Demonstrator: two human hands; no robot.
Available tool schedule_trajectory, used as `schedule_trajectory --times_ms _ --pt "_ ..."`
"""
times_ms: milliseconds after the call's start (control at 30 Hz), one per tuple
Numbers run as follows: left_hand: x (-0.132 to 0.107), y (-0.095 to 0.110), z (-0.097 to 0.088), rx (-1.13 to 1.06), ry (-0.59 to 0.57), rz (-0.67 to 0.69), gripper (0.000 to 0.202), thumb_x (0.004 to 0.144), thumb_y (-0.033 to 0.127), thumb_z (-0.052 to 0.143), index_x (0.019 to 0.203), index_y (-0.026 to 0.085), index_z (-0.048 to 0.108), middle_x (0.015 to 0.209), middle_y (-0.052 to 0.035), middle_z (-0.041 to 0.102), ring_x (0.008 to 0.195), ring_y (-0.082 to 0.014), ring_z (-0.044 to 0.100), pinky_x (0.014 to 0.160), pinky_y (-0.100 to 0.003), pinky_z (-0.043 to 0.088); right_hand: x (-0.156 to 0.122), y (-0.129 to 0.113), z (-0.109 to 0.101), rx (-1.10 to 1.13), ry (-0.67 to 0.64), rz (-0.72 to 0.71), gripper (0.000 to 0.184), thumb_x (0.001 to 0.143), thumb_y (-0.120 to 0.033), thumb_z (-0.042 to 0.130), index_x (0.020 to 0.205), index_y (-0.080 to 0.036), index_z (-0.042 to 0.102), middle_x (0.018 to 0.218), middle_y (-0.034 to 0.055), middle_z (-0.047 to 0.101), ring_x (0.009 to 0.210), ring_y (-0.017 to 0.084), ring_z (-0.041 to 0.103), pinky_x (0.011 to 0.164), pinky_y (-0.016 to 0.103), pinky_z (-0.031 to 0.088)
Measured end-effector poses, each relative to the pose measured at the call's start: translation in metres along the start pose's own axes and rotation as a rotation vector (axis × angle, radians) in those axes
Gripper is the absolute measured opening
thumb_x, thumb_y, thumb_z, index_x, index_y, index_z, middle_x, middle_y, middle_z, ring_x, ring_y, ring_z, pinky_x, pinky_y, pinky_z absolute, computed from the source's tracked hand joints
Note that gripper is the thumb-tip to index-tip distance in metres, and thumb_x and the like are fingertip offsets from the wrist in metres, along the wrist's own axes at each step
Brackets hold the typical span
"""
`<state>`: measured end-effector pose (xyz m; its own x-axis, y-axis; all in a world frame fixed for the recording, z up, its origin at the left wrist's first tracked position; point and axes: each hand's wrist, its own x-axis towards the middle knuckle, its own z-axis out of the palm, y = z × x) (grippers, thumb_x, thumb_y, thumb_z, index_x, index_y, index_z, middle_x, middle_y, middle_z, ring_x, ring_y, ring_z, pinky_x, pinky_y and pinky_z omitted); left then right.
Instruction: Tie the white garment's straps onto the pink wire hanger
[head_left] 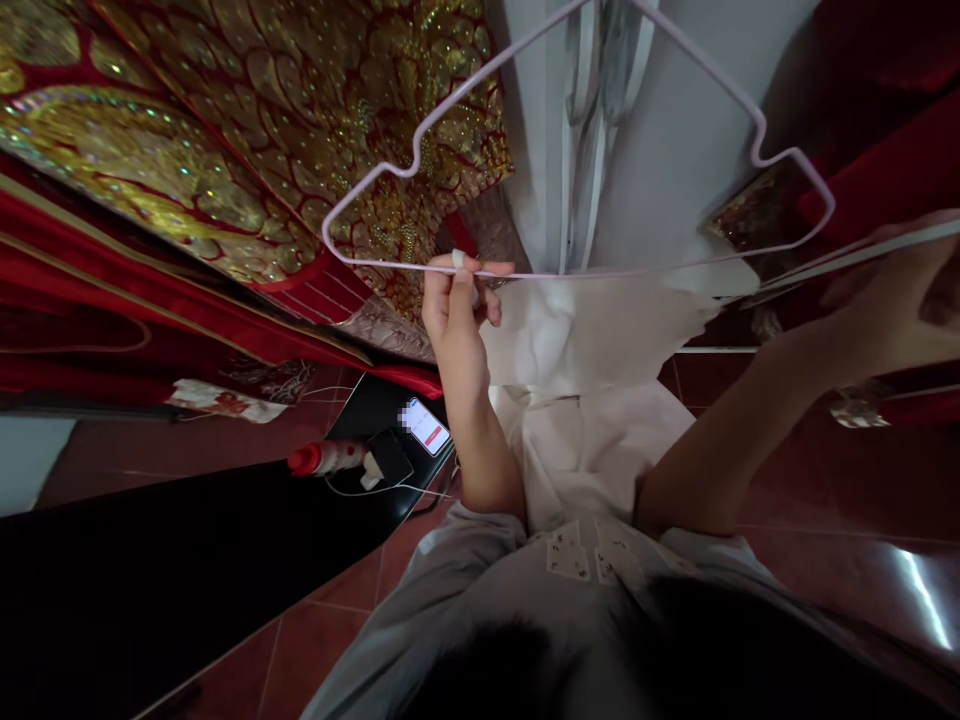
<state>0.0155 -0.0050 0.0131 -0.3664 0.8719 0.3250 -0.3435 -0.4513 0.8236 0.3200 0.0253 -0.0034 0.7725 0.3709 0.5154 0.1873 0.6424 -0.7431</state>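
My left hand point(457, 300) is raised in front of me, its fingers pinched on the bottom bar of a pale lilac wire hanger point(637, 272). A white garment point(592, 340) hangs down from that bar towards my body. My right hand point(896, 300) is at the right edge, blurred, curled near the hanger's right end and some thin white straps point(862, 250); what it grips is not clear. The hanger's hook end runs out of the top of the view.
Red fabric with heavy gold sequin embroidery point(247, 130) hangs at the upper left. A black table point(187, 560) at the lower left carries a lit phone point(427, 427), a dark device with a white cable point(386, 460) and a red-capped bottle point(322, 458). The floor is red tile point(787, 470).
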Motion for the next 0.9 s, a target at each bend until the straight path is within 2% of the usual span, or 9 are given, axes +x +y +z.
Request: schedule_trajectory --times_ms 33,67,200,300,433,633,767,833,900 --pt "0.000 0.000 0.000 0.003 -0.004 -0.004 0.016 0.103 0.031 0.069 0.092 0.022 0.061 0.087 -0.0051 0.078 0.051 -0.0110 0.047 0.050 -0.025 0.038 -0.009 -0.004 0.005 0.045 0.019 -0.179 0.047 0.066 -0.078 0.087 0.098 -0.043 0.086 0.070 -0.0073 0.069 0.056 0.006 0.059 0.045 0.020 0.031" --pt "0.000 -0.001 0.000 0.017 -0.006 -0.013 0.017 0.103 0.032 0.068 0.092 0.022 0.061 0.088 -0.0049 0.078 0.051 -0.0110 0.047 0.051 -0.025 0.038 -0.019 -0.009 0.011 0.041 -0.084 -0.206 0.036 0.074 -0.070 0.087 0.093 -0.039 0.088 0.070 -0.0049 0.072 0.049 0.003 0.050 0.043 0.019 0.027" --pt "-0.003 0.001 0.000 0.125 0.007 -0.052 0.018 0.105 0.034 0.065 0.091 0.025 0.059 0.090 -0.0028 0.077 0.053 -0.0122 0.045 0.054 -0.028 0.040 -0.050 -0.038 0.032 -0.015 -0.611 0.085 0.040 0.073 -0.045 0.095 0.111 -0.037 0.087 0.101 0.0002 0.084 0.063 0.008 0.062 0.052 0.023 0.044" --pt "-0.003 0.003 -0.001 0.159 -0.013 -0.049 0.017 0.102 0.039 0.068 0.094 0.025 0.062 0.097 -0.0043 0.079 0.056 -0.0132 0.047 0.058 -0.029 0.042 -0.060 -0.052 0.035 -0.107 -0.836 0.242 0.054 0.069 -0.037 0.097 0.121 -0.038 0.083 0.107 -0.0010 0.081 0.058 0.005 0.053 0.050 0.023 0.041" --pt "0.003 0.004 -0.015 0.095 0.063 0.102 0.010 0.096 0.031 0.069 0.103 0.024 0.071 0.106 -0.0061 0.082 0.062 -0.0130 0.054 0.057 -0.027 0.043 -0.060 -0.056 0.033 -0.102 -0.803 0.316 0.059 0.067 -0.040 0.098 0.123 -0.036 0.082 0.097 -0.0024 0.075 0.058 0.006 0.050 0.050 0.023 0.043" --pt "0.016 -0.001 -0.054 0.141 0.326 0.532 0.039 0.103 0.010 0.047 0.110 0.030 0.080 0.120 -0.0005 0.081 0.089 -0.0108 0.068 0.063 -0.022 0.048 -0.057 -0.053 0.032 -0.070 -0.763 0.294 0.053 0.069 -0.038 0.096 0.120 -0.034 0.083 0.092 -0.0026 0.073 0.059 0.005 0.051 0.051 0.022 0.043" --pt "0.018 0.004 -0.058 0.302 0.430 0.543 0.039 0.104 0.013 0.047 0.120 0.028 0.078 0.135 -0.0021 0.076 0.108 -0.0174 0.072 0.069 -0.026 0.051 -0.056 -0.051 0.031 -0.094 -0.791 0.289 0.051 0.069 -0.038 0.096 0.118 -0.034 0.083 0.091 -0.0033 0.074 0.058 0.006 0.050 0.050 0.024 0.041" --pt "0.020 0.012 -0.053 0.366 0.406 0.489 0.025 0.103 0.020 0.058 0.115 0.025 0.078 0.136 -0.0046 0.076 0.113 -0.0218 0.071 0.076 -0.029 0.055 -0.056 -0.051 0.031 -0.094 -0.799 0.282 0.048 0.068 -0.037 0.096 0.115 -0.033 0.084 0.088 -0.0036 0.074 0.057 0.006 0.050 0.050 0.024 0.039" --pt "0.023 0.018 -0.049 0.378 0.318 0.458 0.013 0.099 0.029 0.073 0.110 0.025 0.077 0.136 -0.0055 0.076 0.125 -0.0261 0.068 0.094 -0.036 0.059 -0.057 -0.052 0.031 -0.082 -0.811 0.279 0.048 0.068 -0.036 0.097 0.114 -0.032 0.084 0.089 -0.0028 0.075 0.058 0.006 0.051 0.049 0.023 0.038"
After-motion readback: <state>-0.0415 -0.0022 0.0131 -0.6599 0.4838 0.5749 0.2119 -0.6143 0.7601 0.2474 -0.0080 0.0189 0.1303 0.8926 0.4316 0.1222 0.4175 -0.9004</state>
